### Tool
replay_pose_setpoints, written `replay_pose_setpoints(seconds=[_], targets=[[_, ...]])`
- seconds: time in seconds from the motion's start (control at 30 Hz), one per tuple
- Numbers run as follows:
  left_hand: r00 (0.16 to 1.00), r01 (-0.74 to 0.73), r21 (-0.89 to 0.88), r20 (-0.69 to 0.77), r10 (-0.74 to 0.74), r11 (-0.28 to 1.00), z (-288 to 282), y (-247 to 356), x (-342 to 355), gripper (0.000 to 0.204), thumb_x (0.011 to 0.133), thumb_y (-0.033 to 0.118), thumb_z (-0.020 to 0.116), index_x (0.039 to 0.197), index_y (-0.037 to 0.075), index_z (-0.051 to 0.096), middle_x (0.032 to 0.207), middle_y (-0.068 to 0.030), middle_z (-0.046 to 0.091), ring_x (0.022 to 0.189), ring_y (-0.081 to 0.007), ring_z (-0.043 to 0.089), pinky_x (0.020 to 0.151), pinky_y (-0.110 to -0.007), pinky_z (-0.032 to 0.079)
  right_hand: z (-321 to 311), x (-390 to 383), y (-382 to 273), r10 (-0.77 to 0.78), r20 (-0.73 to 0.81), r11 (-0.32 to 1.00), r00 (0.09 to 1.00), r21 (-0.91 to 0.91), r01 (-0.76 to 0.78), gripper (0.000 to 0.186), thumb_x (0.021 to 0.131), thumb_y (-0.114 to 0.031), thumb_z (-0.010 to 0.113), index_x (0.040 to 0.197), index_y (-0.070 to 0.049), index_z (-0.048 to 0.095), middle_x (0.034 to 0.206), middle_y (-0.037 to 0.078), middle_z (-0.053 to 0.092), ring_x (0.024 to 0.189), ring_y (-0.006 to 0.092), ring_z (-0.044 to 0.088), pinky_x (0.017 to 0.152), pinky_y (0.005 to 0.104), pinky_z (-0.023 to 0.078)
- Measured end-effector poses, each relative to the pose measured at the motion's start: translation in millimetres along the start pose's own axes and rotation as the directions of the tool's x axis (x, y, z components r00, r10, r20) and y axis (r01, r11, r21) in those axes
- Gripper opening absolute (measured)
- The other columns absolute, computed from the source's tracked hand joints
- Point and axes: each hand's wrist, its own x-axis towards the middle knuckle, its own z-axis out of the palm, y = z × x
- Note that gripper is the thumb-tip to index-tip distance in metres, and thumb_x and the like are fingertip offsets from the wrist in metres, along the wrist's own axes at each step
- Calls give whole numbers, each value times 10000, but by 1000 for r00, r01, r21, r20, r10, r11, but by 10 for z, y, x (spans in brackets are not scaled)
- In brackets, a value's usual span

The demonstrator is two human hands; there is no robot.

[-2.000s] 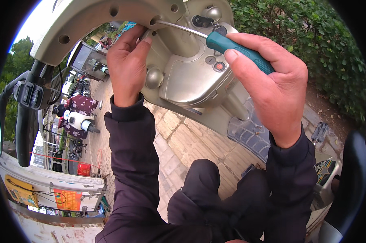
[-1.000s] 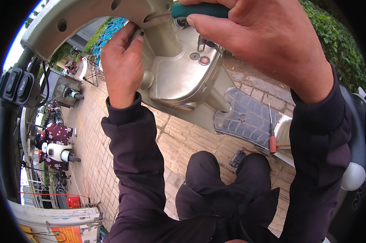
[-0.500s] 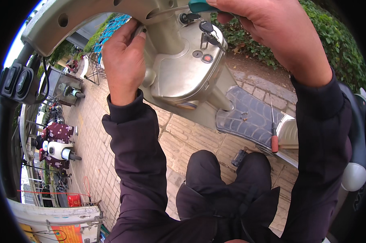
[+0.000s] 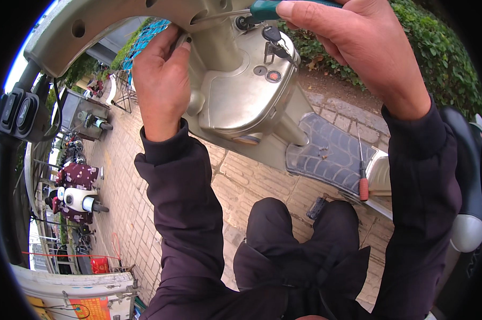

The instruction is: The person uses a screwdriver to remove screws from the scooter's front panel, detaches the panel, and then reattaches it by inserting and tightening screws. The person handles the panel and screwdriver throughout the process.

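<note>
My right hand (image 4: pixel 353 45) is wrapped round the green handle of a screwdriver (image 4: pixel 265 9) at the top of the view. Its thin metal shaft points left, with the tip in or at a recessed hole in the scooter's beige handlebar cover (image 4: pixel 113 24). My left hand (image 4: pixel 163 80) is closed against the underside of that cover, beside the steering column. Whatever its fingers pinch there is hidden. Below the column, a bunch of keys (image 4: pixel 273 36) hangs at the ignition next to the beige front compartment (image 4: pixel 241 90).
A second screwdriver (image 4: pixel 363 181) with a red handle lies on the scooter's grey footboard mat (image 4: pixel 323 152). The black handlebar grip (image 4: pixel 9 176) runs down the left side. A bush (image 4: pixel 438 58) grows at the right. Parked scooters (image 4: pixel 75 200) and a white box (image 4: pixel 91 293) stand left on the paving.
My right hand and the green screwdriver have shifted slightly, so more of the handle shows. My left hand stays almost in place against the cover.
</note>
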Motion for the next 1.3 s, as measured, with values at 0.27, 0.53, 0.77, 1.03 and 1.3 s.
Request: replay_pose_setpoints(seconds=[0.27,0.53,0.77,1.03,1.3], targets=[[1000,10,-64,-5,-10,998,3,-30,-4,396,906,53,585,1269,-85,663,1170,-144,748,1056,-177,697,971,-284,496,163,-11,-511,10,-3,871,1000,-491,-10,316,945,-190,605,825,81,715,572,63,607,491,102,514,475,291,399],[1000,15,-90,1,-15,996,2,-40,7,412,901,38,570,1285,-80,658,1205,-153,742,1078,-187,694,983,-289,493,33,244,-695,494,158,861,855,-225,-455,332,1001,-188,568,862,92,676,580,60,560,422,114,434,398,306,361],[999,4,26,37,-5,1000,-39,-11,14,416,940,15,616,1343,-86,629,1269,-125,714,1126,-157,663,1011,-271,472,-35,181,-606,193,284,770,939,-637,35,267,952,-158,590,826,63,671,660,100,620,537,178,560,512,366,459],[1000,-25,33,16,24,999,-33,-23,22,389,887,52,565,1248,-33,682,1114,-155,760,1006,-216,709,940,-305,506,-36,117,-34,-432,634,-293,642,-771,565,159,860,-144,628,968,-27,623,727,84,575,605,273,664,532,389,531],[986,-69,-69,-157,57,995,9,126,-86,316,957,71,675,1241,-67,684,1170,-106,730,1022,-150,677,910,-279,508,56,177,-62,-443,310,376,842,-788,488,152,802,-183,718,905,-73,735,781,159,682,770,394,673,718,509,537]])
